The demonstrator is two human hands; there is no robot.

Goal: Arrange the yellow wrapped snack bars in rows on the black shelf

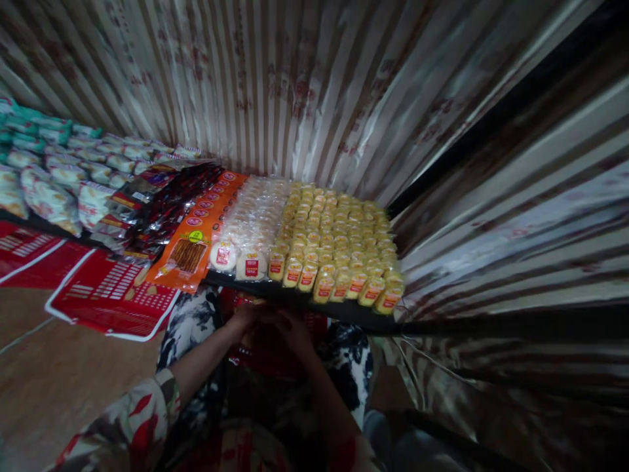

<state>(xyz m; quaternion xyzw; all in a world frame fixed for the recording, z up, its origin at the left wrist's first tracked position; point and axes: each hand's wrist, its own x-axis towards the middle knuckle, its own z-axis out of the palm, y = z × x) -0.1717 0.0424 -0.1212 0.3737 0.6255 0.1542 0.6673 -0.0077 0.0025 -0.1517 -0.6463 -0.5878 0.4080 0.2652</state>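
Observation:
My left hand (246,317) and my right hand (296,333) meet low in front of me, just under the shelf's front edge. Their fingers curl in toward each other, dim and partly hidden, so what they hold cannot be made out. Below and around them, between my knees, is a dark red plastic bag (263,354) with light print. Above my hands, tight rows of small yellow wrapped cakes (339,236) fill the right end of the shelf. Left of these stand clear-wrapped white round cakes (253,226) with red labels, then an orange snack packet (191,239).
Dark red packets (179,203), white bags (54,187) and green bags (37,128) continue leftward along the black shelf (295,295). Red printed bags (115,295) hang below its left part. Striped curtain-like sheeting (275,85) closes off the back and right. Brown floor (63,380) shows lower left.

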